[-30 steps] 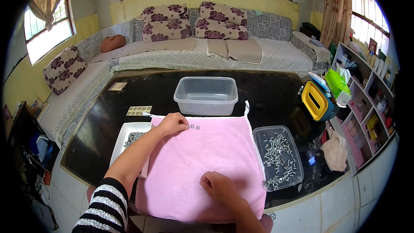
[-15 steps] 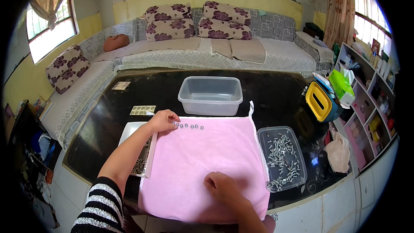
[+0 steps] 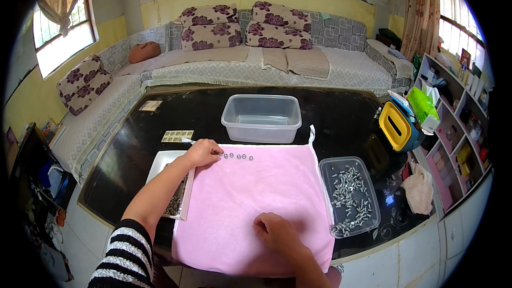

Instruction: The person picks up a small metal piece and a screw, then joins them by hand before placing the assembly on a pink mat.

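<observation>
At the left end of a row of small silver metal pieces (image 3: 238,156), my left hand (image 3: 202,153) pinches its fingertips together. Those fingers cover the end of the row, and what they grip is too small to make out. The pieces stand spaced out along the far part of a pink cloth (image 3: 250,192). My right hand (image 3: 276,230) rests on the cloth's near half with fingers curled in, nothing visible in them. Under my left forearm lies a white tray (image 3: 183,214) of small ring-shaped nuts, partly hidden. To the cloth's right, a clear plastic tub (image 3: 377,214) holds many silver bolts.
Beyond the cloth stands an empty clear plastic box (image 3: 261,132) on the black table (image 3: 176,109). A yellow-and-blue tissue box (image 3: 397,127) and a beige cloth (image 3: 417,189) are at the right. A patterned card (image 3: 177,136) lies behind the white tray.
My left hand has shifted very slightly right and down at the row's left end, covering more of it. My right hand has stayed in place.
</observation>
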`<state>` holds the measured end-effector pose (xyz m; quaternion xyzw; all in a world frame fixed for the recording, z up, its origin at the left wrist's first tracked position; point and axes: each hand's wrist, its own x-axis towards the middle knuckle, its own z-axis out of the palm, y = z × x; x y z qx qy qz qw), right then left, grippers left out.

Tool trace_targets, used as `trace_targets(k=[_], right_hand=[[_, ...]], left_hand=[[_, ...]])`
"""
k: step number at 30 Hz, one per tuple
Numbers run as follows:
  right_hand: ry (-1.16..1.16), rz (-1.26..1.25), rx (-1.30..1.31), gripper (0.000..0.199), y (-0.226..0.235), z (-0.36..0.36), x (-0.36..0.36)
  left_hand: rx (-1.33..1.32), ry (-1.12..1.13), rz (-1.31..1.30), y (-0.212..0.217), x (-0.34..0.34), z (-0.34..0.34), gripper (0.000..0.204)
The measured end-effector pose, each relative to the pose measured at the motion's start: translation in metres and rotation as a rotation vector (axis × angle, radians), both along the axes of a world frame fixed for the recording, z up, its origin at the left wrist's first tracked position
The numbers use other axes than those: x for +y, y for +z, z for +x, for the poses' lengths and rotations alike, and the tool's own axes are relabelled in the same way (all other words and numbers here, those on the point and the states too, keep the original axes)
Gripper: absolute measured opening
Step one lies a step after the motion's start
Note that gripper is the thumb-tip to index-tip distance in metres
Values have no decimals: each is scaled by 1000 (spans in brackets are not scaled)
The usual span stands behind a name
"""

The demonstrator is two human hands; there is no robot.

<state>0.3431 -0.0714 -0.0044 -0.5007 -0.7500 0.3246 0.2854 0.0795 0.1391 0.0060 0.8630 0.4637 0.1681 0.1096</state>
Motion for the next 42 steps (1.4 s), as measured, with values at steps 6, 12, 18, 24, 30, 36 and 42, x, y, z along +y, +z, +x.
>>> trace_targets(k=[6, 12, 18, 24, 30, 36, 42], right_hand=[[4, 0, 7, 11, 2, -1, -2], [-4, 2, 19, 11, 2, 0, -2], [8, 40, 41, 10, 1, 0, -2], [4, 43, 40, 10, 1, 1, -2], [5, 49, 42, 10, -3, 0, -1], [3, 58, 10, 10, -3, 0, -1], [9, 58, 7, 10, -4, 0, -1]], left_hand=[[44, 44, 77, -7, 7, 0, 21], [-70, 151, -23, 3, -2, 11, 15], [-56, 186, 29, -4, 2, 2, 15], [-70, 100, 29, 2, -3, 6, 15], [39, -180, 157, 6, -7, 10, 18], [40, -61, 151, 1, -6, 13, 20], [-130, 108, 37, -8, -2, 17, 16]])
